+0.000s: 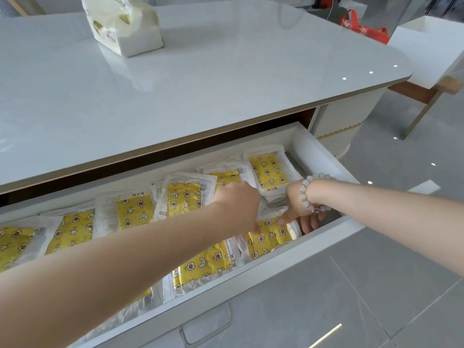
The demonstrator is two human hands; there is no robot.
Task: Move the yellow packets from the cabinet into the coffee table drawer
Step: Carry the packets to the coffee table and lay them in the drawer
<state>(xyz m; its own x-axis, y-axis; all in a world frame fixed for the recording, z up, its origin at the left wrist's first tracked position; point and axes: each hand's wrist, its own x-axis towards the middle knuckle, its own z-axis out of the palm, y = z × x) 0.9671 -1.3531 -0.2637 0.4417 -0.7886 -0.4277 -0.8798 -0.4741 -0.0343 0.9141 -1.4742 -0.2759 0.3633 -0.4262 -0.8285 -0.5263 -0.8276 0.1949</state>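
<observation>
The yellow packets [135, 209] lie in the drawer [324, 156]. At its right end my right grip [301, 212] seems to pinch one; left grip [238, 204], cannot tell. Probably light, floppy, slick: take sealed edges.

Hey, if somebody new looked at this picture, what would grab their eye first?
Most likely the open drawer under the white table top, crammed with yellow packets printed with stars and moons. Next, the left hand and right hand, both reaching into the drawer's right end. A tissue pack sits at the back left of the table top.
</observation>
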